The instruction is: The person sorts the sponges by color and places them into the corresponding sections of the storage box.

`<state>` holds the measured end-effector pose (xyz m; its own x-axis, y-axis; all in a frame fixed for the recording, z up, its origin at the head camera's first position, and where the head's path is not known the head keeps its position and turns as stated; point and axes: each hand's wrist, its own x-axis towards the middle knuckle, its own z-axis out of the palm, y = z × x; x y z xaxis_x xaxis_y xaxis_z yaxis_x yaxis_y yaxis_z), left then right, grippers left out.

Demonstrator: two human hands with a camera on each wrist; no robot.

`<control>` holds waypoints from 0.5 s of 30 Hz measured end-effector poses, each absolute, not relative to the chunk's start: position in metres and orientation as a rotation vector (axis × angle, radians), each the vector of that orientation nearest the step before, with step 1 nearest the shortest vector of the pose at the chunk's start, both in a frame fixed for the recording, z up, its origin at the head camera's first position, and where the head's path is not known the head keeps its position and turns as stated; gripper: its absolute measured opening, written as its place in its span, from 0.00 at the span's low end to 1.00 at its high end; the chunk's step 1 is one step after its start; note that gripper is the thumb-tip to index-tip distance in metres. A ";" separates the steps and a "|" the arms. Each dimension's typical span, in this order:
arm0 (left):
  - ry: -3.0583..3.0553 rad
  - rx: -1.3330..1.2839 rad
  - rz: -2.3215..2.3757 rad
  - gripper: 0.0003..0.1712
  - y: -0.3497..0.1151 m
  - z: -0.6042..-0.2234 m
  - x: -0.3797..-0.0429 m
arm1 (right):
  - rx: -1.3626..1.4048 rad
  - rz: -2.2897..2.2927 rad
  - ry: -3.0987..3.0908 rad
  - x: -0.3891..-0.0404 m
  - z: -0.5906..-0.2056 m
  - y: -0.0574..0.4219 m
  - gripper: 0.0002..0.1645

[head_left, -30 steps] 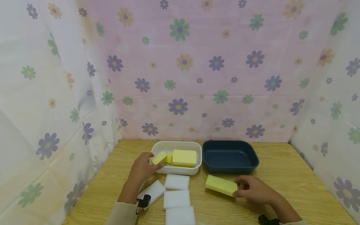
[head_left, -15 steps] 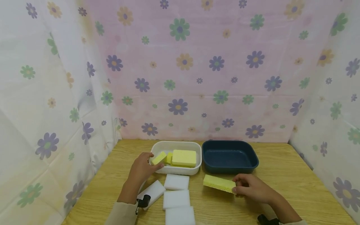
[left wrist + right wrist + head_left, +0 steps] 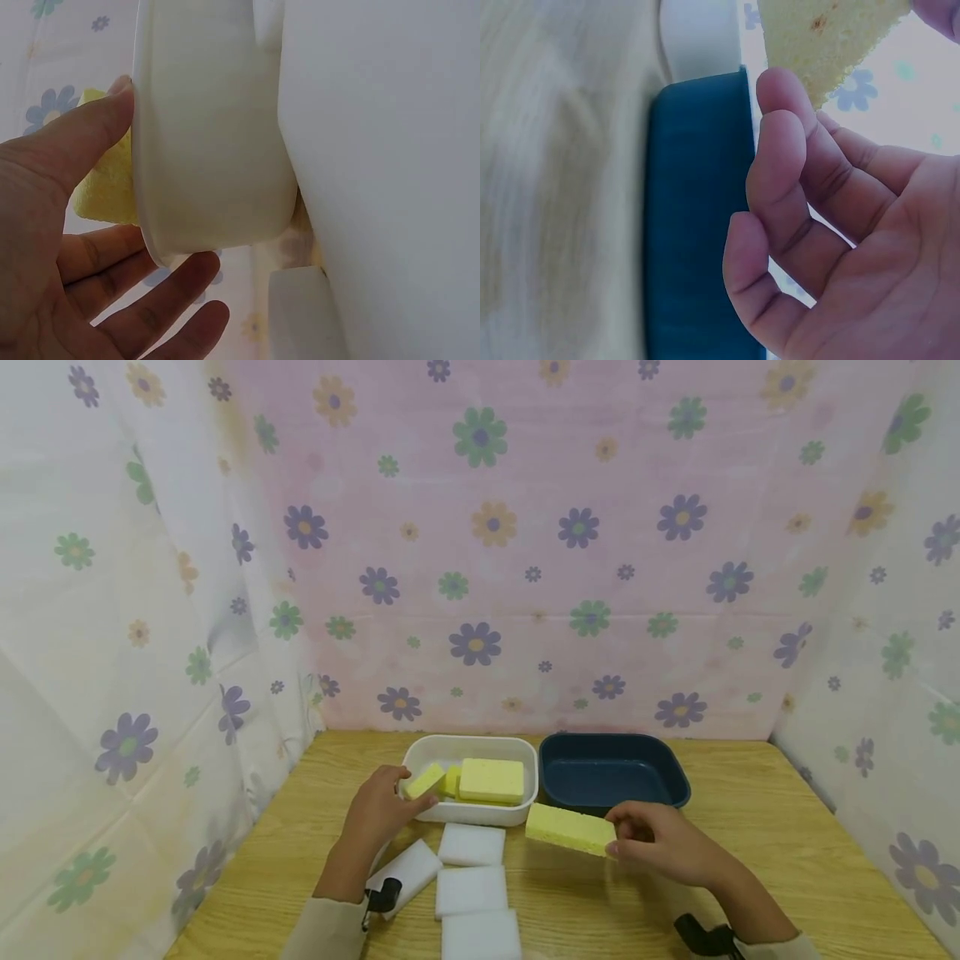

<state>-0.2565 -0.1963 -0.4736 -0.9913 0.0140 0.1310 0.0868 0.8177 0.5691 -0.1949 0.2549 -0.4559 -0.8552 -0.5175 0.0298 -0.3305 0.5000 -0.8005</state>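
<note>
My left hand (image 3: pixel 381 806) is at the left end of a white container (image 3: pixel 471 814), thumb and fingers around a tilted yellow sponge (image 3: pixel 425 782). In the left wrist view that sponge (image 3: pixel 106 184) stands out past the rim behind the thumb, while the lower fingers spread beside the container's wall. Inside the container, another yellow sponge (image 3: pixel 491 779) lies flat beside a smaller visible yellow piece. My right hand (image 3: pixel 663 846) pinches one end of a long yellow sponge (image 3: pixel 572 829), raised over the table in front of the dark blue container. Its other fingers curl loosely in the right wrist view.
The dark blue container (image 3: pixel 611 777) stands right beside the white one, its inside bare. Several white foam pads (image 3: pixel 472 892) lie on the wooden table (image 3: pixel 592 918) in front of the white container, one askew by the left wrist. Flowered cloth (image 3: pixel 525 610) hangs behind and at both sides.
My right hand has carried the long yellow sponge leftward and up, closer to the white container. The left hand, containers and white pads have stayed in place.
</note>
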 end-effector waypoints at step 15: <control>-2.835 -0.133 -0.945 0.51 -0.202 -0.473 -0.256 | -0.743 -1.160 2.703 -0.216 -0.427 0.226 0.28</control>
<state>-0.2564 -0.2016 -0.4732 -0.9847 0.0363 0.1702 0.1312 0.7974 0.5890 -0.2163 0.2261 -0.4267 -0.8746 -0.4762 0.0913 -0.3942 0.5887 -0.7057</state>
